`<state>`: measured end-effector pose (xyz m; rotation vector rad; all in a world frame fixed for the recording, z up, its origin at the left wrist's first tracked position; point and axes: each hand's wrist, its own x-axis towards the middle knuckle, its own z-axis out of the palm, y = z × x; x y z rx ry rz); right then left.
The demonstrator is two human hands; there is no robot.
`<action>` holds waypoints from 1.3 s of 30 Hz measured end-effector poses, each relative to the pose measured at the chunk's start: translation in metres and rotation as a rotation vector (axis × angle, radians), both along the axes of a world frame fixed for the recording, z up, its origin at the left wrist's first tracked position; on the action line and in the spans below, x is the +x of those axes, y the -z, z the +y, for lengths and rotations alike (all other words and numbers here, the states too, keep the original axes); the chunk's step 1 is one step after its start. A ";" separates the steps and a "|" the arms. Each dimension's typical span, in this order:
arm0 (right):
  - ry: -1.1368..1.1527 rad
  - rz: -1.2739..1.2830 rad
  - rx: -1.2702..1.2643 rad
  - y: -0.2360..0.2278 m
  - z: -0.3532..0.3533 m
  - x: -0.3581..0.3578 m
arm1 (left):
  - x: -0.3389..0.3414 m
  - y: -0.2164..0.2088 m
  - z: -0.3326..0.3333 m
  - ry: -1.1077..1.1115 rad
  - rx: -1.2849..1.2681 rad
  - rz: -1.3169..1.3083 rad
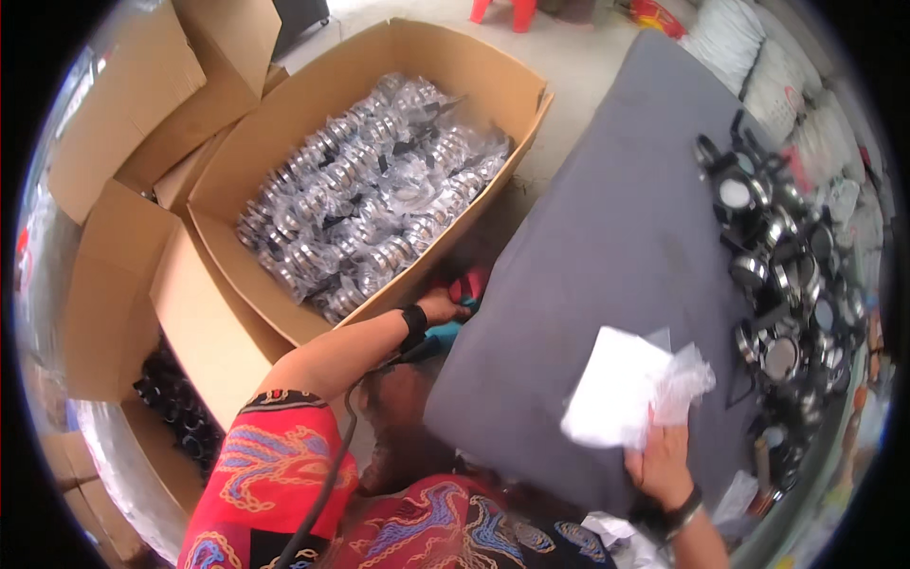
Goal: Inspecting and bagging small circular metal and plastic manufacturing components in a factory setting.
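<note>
My right hand (664, 463) is at the near right of the grey padded table (607, 218), its fingers closed on a thin clear plastic bag (690, 384). Under and beside that bag lies a flat white sheet or stack of bags (616, 387); which of the two, I cannot tell. My left hand (442, 306) is low, between the table's left edge and a large cardboard box (204, 204). Its fingers curl beside a red object (468, 284) with some teal below, partly hidden by the table edge; what they grip is not plain.
Round metal parts in clear wrapping (370, 199) fill the large box in rows. Loose black-and-silver round parts (782, 284) are heaped along the table's right side. Another cardboard box (147, 431) with dark parts stands at the left. White sacks (725, 43) lie at the back right.
</note>
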<state>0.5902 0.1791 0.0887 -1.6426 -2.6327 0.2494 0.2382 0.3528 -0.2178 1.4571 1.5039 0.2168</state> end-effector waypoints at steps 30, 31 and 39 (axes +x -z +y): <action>0.009 0.086 0.125 0.002 0.002 -0.017 | -0.044 -0.453 -0.077 -0.516 0.684 -1.281; 0.021 0.086 0.126 0.003 0.005 -0.021 | -0.037 -0.465 -0.074 -0.442 0.722 -1.266; 0.142 -0.043 0.083 -0.012 0.021 -0.087 | 0.053 -0.503 -0.035 -0.581 0.790 -1.337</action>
